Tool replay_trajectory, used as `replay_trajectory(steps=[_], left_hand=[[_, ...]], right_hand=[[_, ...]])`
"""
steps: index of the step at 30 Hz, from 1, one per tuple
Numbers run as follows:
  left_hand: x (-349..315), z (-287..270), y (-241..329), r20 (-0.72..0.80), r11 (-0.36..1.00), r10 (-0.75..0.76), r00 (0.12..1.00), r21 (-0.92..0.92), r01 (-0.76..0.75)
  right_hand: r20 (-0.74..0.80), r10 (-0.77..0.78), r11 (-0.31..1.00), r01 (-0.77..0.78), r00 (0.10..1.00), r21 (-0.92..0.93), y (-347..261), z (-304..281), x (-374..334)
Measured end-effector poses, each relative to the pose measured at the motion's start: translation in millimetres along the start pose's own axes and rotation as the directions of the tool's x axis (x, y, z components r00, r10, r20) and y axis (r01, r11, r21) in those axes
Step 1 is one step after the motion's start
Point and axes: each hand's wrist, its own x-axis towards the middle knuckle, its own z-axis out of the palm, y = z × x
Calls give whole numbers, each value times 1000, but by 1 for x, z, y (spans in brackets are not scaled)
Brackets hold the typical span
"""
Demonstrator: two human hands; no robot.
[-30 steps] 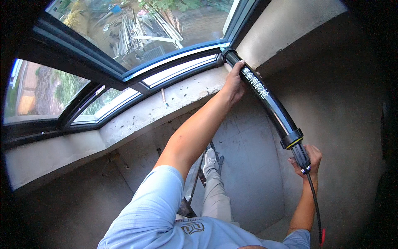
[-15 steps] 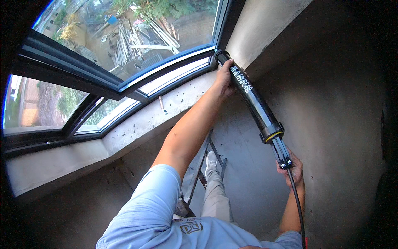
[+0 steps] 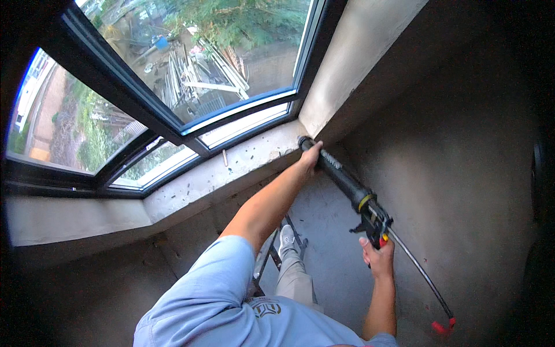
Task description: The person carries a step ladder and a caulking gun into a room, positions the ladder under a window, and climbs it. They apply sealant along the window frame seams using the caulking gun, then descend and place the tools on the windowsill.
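A long black caulking gun [image 3: 343, 178] slants across the view, its front end near the corner of the window sill [image 3: 254, 149]. My left hand [image 3: 312, 156] is closed round the front of its barrel. At the rear, my right hand [image 3: 378, 254] is wrapped about the handle, just below a small red and yellow part. A metal plunger rod [image 3: 422, 272] sticks out behind toward the lower right and ends in a red hooked grip [image 3: 443, 327]. The nozzle tip is hard to make out against the sill.
Dark-framed windows [image 3: 179, 130] run along the left and top. A small stick [image 3: 225, 157] and dark crumbs lie on the sill. Under me is a dark metal ladder or stand [image 3: 261, 267], with my shoe [image 3: 287, 237] beside it. A bare grey wall [image 3: 462, 191] rises at right.
The caulking gun has come down and back from the window frame's corner and has rolled, so its handle and rod now show. My right hand has moved slightly left and lower.
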Motion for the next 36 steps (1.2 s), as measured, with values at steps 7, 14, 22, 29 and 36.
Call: replay_trajectory(steps=[7, 14, 22, 29, 36], left_hand=[[-228, -30, 71, 58, 946, 314, 948, -101, -307], [-454, 27, 208, 211, 546, 837, 504, -274, -792], [-614, 55, 351, 295, 205, 946, 134, -228, -952], [-645, 50, 407, 315, 129, 948, 34, -286, -950], [-623, 37, 409, 246, 155, 964, 99, -220, -963]], right_hand=[[90, -399, 899, 409, 912, -158, 14, -32, -37], [207, -788, 563, 815, 580, -141, -96, 9, -8], [204, -978, -65, 891, 32, -449, -279, 70, -8], [242, -920, -392, 762, -310, -516, -357, 94, -48], [176, -890, -454, 788, -420, -416, -365, 105, -25]])
